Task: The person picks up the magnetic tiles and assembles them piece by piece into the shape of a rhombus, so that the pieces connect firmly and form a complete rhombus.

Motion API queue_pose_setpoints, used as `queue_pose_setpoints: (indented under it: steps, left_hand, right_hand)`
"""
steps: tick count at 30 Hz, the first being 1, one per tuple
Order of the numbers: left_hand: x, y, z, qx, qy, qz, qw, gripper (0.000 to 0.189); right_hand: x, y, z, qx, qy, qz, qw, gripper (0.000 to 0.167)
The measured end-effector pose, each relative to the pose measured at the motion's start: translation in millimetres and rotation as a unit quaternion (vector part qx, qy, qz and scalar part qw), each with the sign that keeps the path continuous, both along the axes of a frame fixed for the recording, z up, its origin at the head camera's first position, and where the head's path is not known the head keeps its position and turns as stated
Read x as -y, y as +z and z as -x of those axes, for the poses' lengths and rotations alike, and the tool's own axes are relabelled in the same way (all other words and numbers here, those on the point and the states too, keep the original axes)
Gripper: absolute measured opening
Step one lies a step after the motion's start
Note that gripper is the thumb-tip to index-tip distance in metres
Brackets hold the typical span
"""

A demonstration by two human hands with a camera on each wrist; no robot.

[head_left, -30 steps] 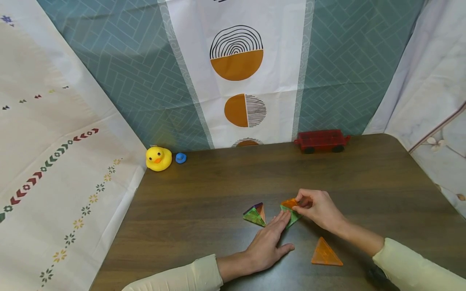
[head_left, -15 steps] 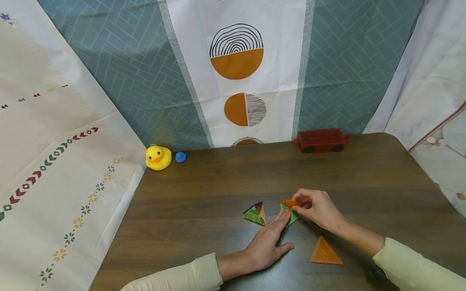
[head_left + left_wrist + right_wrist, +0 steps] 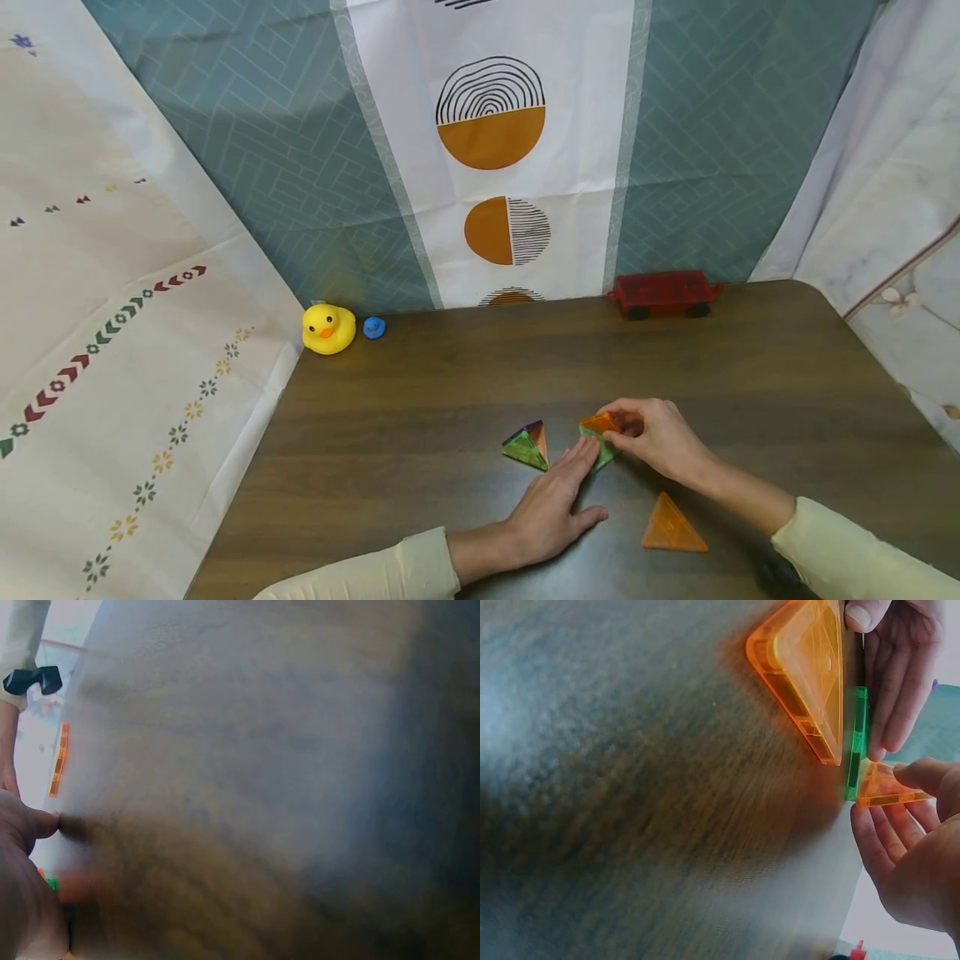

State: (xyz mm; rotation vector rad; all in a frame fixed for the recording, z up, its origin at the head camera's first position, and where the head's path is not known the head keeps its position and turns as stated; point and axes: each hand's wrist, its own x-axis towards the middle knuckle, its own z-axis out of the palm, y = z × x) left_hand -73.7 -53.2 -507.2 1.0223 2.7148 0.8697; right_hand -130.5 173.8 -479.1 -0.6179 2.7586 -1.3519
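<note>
Flat on the table lies a green translucent triangle tile (image 3: 606,457), and the outstretched fingers of my left hand (image 3: 551,512) rest on it. My right hand (image 3: 663,437) pinches a small orange triangle tile (image 3: 598,423) between thumb and fingers. In the right wrist view this orange tile (image 3: 885,787) stands up from the green tile (image 3: 857,742), its edge against it. Left of them sits a small pyramid (image 3: 525,450) of green, purple and orange triangles. A larger orange triangle tile (image 3: 672,527) lies nearer the front. In the left wrist view the left hand (image 3: 26,892) shows only partly.
At the back left stand a yellow rubber duck (image 3: 328,328) and a small blue duck (image 3: 374,327). A red toy wagon (image 3: 666,293) stands at the back right. Fabric hangs behind the brown table (image 3: 375,467) and along its sides.
The right fingers have shifted very slightly left over the small orange tile. The left hand stays in place, and the view has tilted a little.
</note>
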Motion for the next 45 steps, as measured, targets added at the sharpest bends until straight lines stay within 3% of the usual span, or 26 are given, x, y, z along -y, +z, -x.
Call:
queue_pose_setpoints:
  steps: [10,20,31,37,45]
  left_hand:
    - [0.0,-2.3,-2.5,-0.010,-0.006,-0.001,0.9999,0.086]
    - [0.2,-2.1,-2.2,-0.012,-0.002,0.005,0.9999,0.085]
    - [0.6,1.0,1.1,-0.003,0.001,-0.003,1.0000,0.086]
    - [0.4,-0.3,-1.6,-0.001,-0.001,0.002,1.0000,0.086]
    - [0.1,-0.6,-3.3,-0.004,0.003,0.008,1.0000,0.086]
  right_hand:
    - [-1.3,-2.3,-3.4,0.015,0.004,0.013,0.9998,0.027]
    - [-7.2,-1.8,-7.8,0.001,-0.001,0.018,0.9998,0.043]
    - [-24.2,0.3,-25.2,-0.044,-0.015,-0.004,0.9989,0.064]
    - [-35.4,-4.3,-39.0,-0.070,-0.031,-0.017,0.9969,0.066]
    - [-44.1,-6.5,-55.9,-0.027,-0.051,-0.010,0.9983,0.060]
